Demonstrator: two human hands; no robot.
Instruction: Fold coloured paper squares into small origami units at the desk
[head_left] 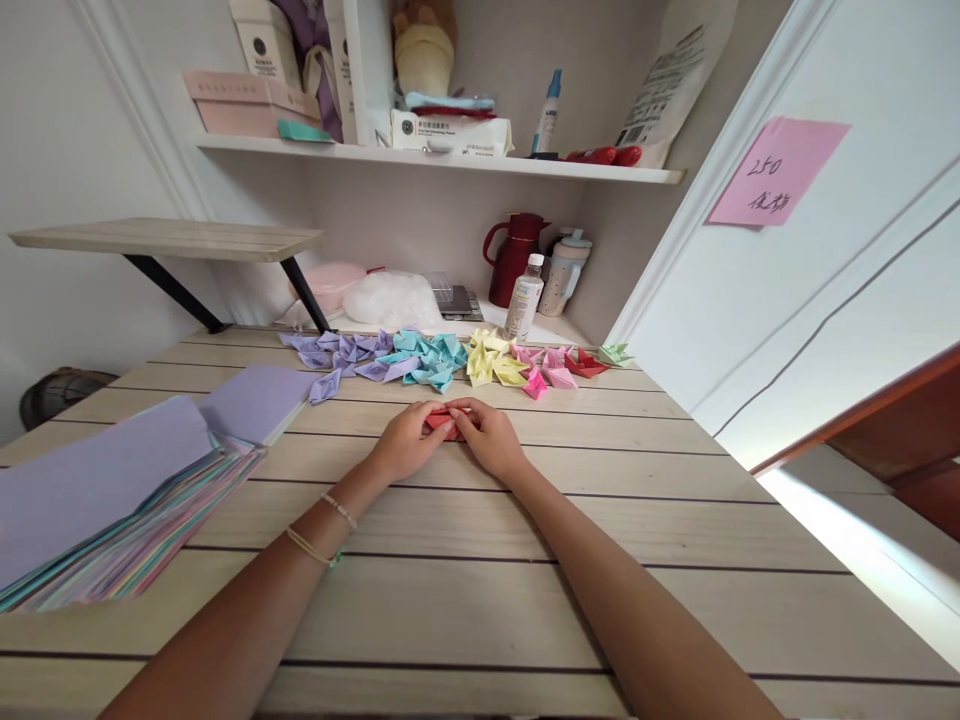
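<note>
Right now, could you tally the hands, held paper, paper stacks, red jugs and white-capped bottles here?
Left hand and right hand: 2
Held red paper: 1
Larger paper stack and smaller paper stack: 2
Red jug: 1
White-capped bottle: 1
Total: 7

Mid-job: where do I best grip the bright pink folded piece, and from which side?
Probably pinch the bright pink folded piece lightly across its middle, from the near side: it is small, with paler pink pieces behind and beside it, and tabletop before it.
</note>
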